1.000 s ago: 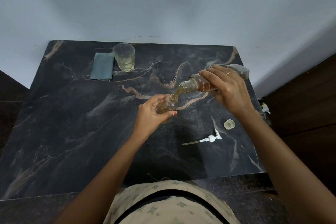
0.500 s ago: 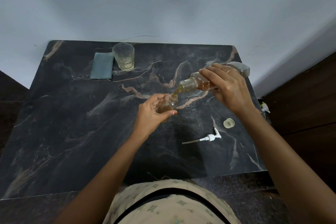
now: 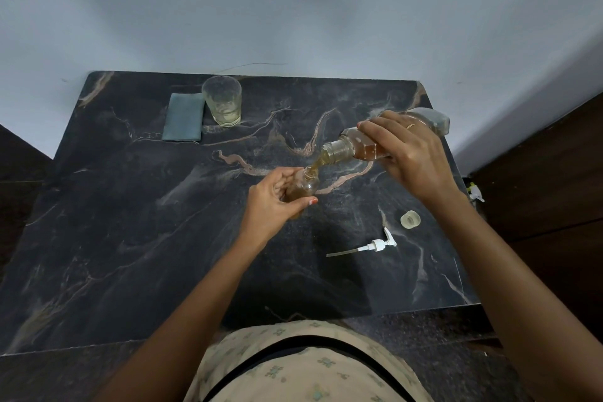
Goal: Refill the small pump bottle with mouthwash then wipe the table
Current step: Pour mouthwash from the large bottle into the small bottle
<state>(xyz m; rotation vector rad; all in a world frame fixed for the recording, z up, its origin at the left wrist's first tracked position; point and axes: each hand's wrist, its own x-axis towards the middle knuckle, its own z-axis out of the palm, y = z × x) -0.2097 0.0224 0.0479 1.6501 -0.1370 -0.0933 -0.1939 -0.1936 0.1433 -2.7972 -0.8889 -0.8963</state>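
My left hand (image 3: 272,201) grips a small clear bottle (image 3: 305,184) that stands upright on the dark marble table (image 3: 130,222), its mouth uncovered. My right hand (image 3: 408,153) holds a large clear mouthwash bottle (image 3: 355,147) tipped on its side, neck pointing left and down. An amber stream runs from that neck into the small bottle's mouth. The small bottle is partly filled with amber liquid. A white pump head with its tube (image 3: 372,246) lies on the table to the right, beside a pale round cap (image 3: 410,219). A folded grey-blue cloth (image 3: 182,121) lies at the back left.
A drinking glass (image 3: 222,101) with a little pale liquid stands next to the cloth at the back. A light wall rises right behind the table. A dark floor and a small white object (image 3: 474,194) lie off the table's right edge.
The large bottle's rear end has tipped up slightly as the pouring goes on. Both hands stay in nearly the same place.
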